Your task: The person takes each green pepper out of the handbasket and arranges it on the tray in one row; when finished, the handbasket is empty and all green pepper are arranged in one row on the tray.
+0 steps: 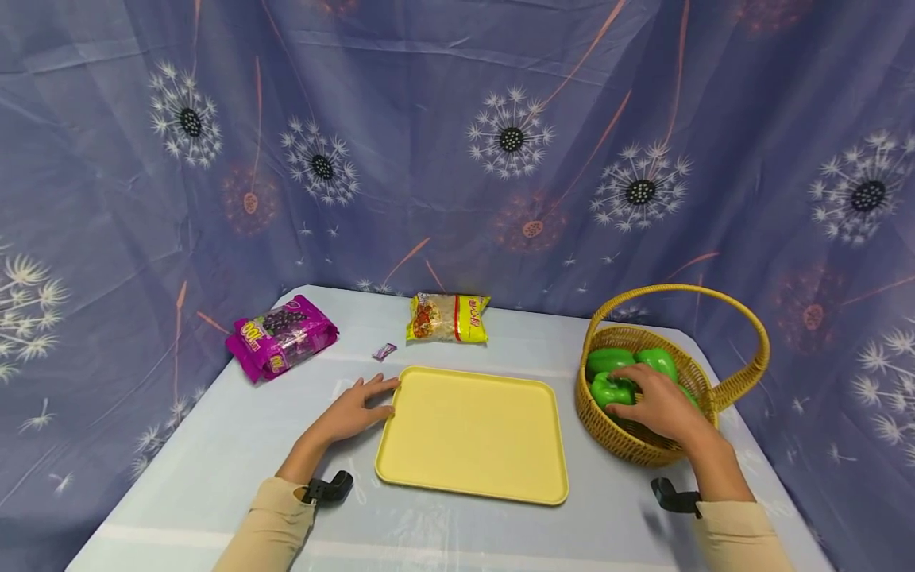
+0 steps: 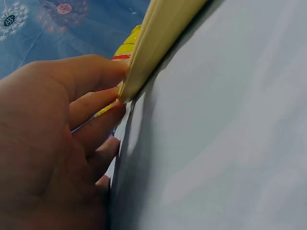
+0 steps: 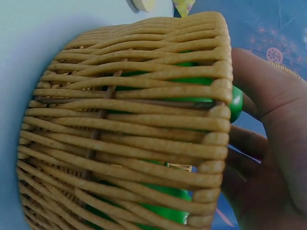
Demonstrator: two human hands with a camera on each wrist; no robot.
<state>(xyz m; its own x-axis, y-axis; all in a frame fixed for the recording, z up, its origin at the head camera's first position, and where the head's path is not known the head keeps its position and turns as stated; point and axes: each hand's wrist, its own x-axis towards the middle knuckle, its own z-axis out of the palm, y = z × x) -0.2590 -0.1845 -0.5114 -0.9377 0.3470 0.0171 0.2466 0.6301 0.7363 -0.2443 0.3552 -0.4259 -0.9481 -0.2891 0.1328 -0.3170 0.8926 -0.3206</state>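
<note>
In the head view, my left hand [image 1: 350, 411] lies at the left edge of a yellow tray [image 1: 475, 433], its fingers nearly straight. The left wrist view shows those fingertips [image 2: 117, 72] touching the tray rim [image 2: 144, 52]. On the right, my right hand [image 1: 661, 407] reaches into a wicker basket [image 1: 616, 442] and grips a green bell pepper [image 1: 609, 391] between thumb and fingers. More green bell peppers [image 1: 656, 362] lie beside it in the basket. From the right wrist, the basket's woven wall [image 3: 144, 120] hides most of the held pepper [image 3: 236, 103].
A purple bag [image 1: 286, 338] lies at the back left, near a small purple wrapped piece [image 1: 384, 352]. Behind the tray is a yellow packet [image 1: 448, 318]. The basket's tall arched handle [image 1: 675, 287] rises over the peppers. A blue patterned curtain [image 1: 422, 159] surrounds the white table [image 1: 179, 492].
</note>
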